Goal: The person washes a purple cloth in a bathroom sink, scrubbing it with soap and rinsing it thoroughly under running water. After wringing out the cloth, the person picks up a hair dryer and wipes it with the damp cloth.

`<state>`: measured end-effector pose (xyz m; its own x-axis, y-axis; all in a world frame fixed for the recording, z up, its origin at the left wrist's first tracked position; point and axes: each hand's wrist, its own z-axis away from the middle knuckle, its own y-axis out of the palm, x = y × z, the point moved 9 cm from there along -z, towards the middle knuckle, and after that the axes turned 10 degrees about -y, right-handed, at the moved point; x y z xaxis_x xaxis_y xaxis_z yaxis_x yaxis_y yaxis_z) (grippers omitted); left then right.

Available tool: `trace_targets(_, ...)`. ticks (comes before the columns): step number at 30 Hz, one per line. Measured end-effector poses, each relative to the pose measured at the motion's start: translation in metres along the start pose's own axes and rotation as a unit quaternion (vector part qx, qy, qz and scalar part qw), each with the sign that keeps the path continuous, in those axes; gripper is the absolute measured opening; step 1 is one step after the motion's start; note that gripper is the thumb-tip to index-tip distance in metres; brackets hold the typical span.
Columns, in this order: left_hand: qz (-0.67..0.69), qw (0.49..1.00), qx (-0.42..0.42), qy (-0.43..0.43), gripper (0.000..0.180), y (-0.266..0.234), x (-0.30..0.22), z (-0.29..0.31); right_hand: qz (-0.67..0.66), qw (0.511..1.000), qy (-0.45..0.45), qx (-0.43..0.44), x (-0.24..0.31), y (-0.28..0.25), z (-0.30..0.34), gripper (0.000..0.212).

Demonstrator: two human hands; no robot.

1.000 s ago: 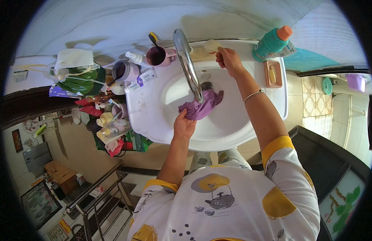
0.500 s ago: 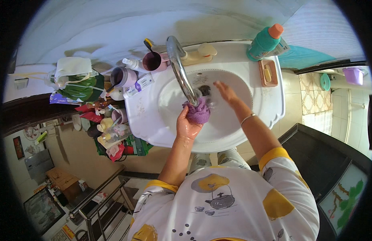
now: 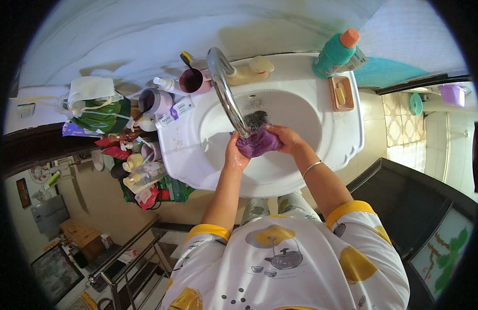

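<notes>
A wet purple cloth (image 3: 258, 144) is stretched between my two hands, just under the spout of the chrome faucet (image 3: 227, 93). My left hand (image 3: 237, 155) grips its left end, and my right hand (image 3: 285, 138) pinches the right end, with a bracelet on that wrist. Below them lies the white sink basin (image 3: 301, 111). Inside it, behind the cloth, sits a dark grey scouring-pad-like clump (image 3: 255, 120) near the drain. The fingers are partly hidden by the cloth.
On the right of the counter stand a teal bottle (image 3: 334, 56) with an orange cap and a soap dish (image 3: 341, 94). Cups (image 3: 155, 101), a toothpaste tube (image 3: 177, 111) and a pump bottle (image 3: 252, 71) line the back and left. A metal railing (image 3: 126, 258) is at lower left.
My right hand has come in from the right side of the basin and taken hold of the cloth. Bunched up in my left hand before, the cloth is now spread between both hands.
</notes>
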<state>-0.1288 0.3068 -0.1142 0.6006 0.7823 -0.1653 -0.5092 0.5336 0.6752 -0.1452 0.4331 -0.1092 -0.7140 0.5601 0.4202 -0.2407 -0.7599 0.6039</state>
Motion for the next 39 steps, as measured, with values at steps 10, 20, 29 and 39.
trace_targets(10, 0.006, 0.996, -0.047, -0.07, 0.035, -0.038, 0.064, -0.032, 0.596, 0.738, -0.268, -0.168, 0.01, 0.012, 0.016, 0.042)
trace_targets(20, -0.026, 0.997, -0.021, 0.064, 0.032, -0.049, -0.02, -0.03, -0.08, 0.988, -0.076, -0.104, -0.007, -0.024, -0.007, 0.023)
trace_targets(29, 0.049, 0.997, 0.022, 0.052, 0.033, 0.01, -0.031, 0.008, -0.135, 0.989, -0.037, -0.056, -0.012, -0.011, -0.017, 0.025)
trace_targets(39, -0.065, 0.993, -0.064, 0.077, 0.036, 0.019, -0.023, 0.003, 0.506, 0.799, -0.307, -0.11, 0.012, 0.023, -0.03, 0.05)
